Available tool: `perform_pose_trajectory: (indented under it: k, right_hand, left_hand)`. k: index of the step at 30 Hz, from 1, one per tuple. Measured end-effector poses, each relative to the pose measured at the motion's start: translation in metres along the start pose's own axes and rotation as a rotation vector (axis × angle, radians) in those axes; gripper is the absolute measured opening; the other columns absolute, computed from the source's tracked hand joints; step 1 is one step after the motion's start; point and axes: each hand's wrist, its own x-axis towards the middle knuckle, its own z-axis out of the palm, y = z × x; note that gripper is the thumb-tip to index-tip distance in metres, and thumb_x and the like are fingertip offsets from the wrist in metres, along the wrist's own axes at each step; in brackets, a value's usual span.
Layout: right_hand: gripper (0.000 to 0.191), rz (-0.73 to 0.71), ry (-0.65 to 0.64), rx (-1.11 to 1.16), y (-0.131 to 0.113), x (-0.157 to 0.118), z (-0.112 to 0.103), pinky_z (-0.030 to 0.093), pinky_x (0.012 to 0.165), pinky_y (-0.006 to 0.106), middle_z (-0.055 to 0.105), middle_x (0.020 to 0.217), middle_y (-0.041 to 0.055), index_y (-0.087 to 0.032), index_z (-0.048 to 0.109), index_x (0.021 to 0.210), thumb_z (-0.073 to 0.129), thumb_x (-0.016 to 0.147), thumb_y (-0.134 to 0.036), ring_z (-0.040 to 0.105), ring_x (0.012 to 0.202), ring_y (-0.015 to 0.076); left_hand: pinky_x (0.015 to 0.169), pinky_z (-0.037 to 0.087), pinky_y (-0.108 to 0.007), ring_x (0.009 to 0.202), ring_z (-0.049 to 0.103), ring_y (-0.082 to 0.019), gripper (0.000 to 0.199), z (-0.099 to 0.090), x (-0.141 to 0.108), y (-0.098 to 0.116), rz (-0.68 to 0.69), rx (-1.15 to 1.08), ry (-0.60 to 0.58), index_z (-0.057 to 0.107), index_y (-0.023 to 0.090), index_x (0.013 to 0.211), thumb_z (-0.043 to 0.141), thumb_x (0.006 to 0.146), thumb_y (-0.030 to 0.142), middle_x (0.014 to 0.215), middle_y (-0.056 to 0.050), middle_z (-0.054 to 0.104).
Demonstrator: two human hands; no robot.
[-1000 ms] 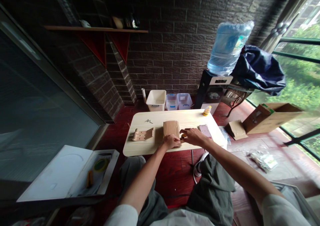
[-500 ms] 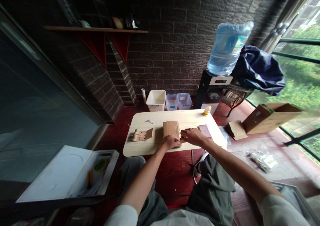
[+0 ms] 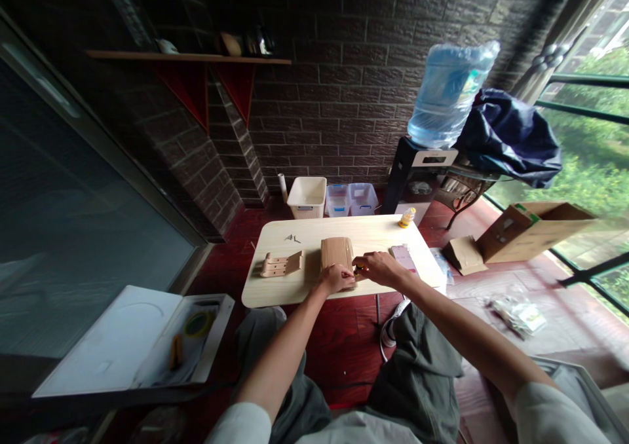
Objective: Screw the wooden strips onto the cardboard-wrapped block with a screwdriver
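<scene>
On the worktop [image 3: 275, 292], the slotted wooden piece [image 3: 280, 264] lies off to my left. My left hand [image 3: 337, 278] curls its fingers over the near edge of the wooden panel [image 3: 337, 253], apparently to steady it, while my right fingers [image 3: 366, 262] pinch something small and yellow [image 3: 360, 268], too small to identify.

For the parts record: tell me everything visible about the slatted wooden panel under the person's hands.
The slatted wooden panel is a rectangular, pale tan piece that looks like light wood, with fine grooves running along its length. It lies on the light wood-grain table top, its long side pointing away from the person, and casts a shadow to its left. The left hand rests at its near end; the right hand reaches in close beside its right edge, though contact there cannot be told.
</scene>
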Motion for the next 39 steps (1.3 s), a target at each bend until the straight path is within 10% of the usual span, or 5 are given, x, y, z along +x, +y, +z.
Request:
perform_pose_trajectory:
  k: [39]
  right_hand:
    - [0.025,0.062,-0.017,-0.007,-0.002,-0.001,-0.004,0.042,0.07,0.026,0.073,0.104,0.0108,-0.021,0.059,0.114,0.044,0.1,-0.035,0.071,0.09,0.0225]
  left_hand:
    - [0.078,0.049,-0.025,0.092,0.068,-0.018,0.018,-0.003,-0.001,0.006,-0.022,0.028,0.002,0.08,0.029,0.089,0.071,0.079,0.041,0.101,0.0,0.077]
